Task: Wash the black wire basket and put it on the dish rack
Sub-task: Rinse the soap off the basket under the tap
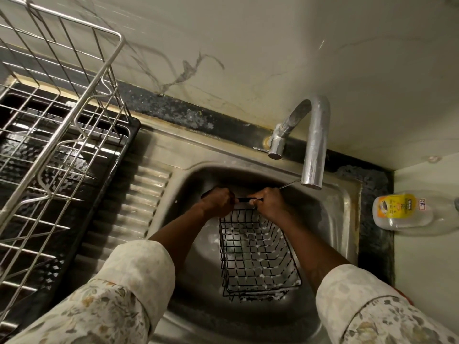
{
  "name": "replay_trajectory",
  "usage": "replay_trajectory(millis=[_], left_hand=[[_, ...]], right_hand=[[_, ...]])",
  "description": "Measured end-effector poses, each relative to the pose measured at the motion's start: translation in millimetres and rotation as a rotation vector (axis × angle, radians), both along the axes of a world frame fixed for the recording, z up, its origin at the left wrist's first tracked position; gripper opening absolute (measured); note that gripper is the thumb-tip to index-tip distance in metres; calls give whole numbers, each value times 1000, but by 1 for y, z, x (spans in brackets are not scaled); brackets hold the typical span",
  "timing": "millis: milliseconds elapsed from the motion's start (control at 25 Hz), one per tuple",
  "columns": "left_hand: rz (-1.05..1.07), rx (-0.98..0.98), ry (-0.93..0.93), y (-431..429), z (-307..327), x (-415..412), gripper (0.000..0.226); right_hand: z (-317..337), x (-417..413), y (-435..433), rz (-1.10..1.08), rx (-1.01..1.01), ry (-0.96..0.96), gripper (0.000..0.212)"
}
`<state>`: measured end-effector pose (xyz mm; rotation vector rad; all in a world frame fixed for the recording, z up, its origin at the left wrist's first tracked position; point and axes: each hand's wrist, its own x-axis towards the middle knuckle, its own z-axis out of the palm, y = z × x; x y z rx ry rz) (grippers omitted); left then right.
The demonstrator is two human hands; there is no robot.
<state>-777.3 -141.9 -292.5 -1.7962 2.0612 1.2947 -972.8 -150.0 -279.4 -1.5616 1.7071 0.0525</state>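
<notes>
The black wire basket [258,254] stands in the steel sink [342,219], tilted, with soap foam on its mesh. My left hand [218,202] and my right hand [269,203] both grip the basket's far top rim, side by side, fingers curled round the black bar. The steel wire dish rack [57,125] stands on a black tray at the left, on the drainboard side. The rack holds nothing that I can see.
The chrome tap [313,145] arches over the sink's far right; no water stream shows. A clear plastic bottle with a yellow label [407,211] lies on the dark counter at the right. The ribbed drainboard [139,207] lies between sink and rack.
</notes>
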Motion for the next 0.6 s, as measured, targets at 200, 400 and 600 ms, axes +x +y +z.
replay_trajectory(millis=[200,400,600], left_hand=[[-33,-42,-62,-1,0,4,25],[-84,-74,-32,-1,7,-7,26],[-69,-73,3,-5,9,-24,26]], right_hand=[[-2,10,3,28,15,69,17],[-2,23,4,43,18,33,14],[-2,16,10,73,2,-25,23]])
